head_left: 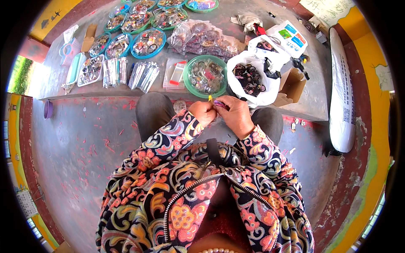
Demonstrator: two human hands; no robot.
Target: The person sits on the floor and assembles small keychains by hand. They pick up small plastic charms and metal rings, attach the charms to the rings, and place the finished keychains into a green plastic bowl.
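My left hand [203,112] and my right hand [237,114] meet over my lap, just in front of the raised grey ledge. The right fingers pinch a small purple item [219,103], mostly covered by them. My left fingers are closed right beside it, and a small yellow tip [209,98] sticks up there; what they grip is hidden. Just beyond my hands stands a green round basket [188,85] with many small packaged pieces in it. To its right a white plastic bag [236,93] gapes, full of dark hair ties [249,78].
Blue and green baskets [147,56] of small goods fill the ledge's far left. Bundles of pens [143,76] and a red-and-white box [178,73] lie nearer. Clear bags of beads [202,37], an open cardboard box [292,86] and a long white sack [342,97] are around.
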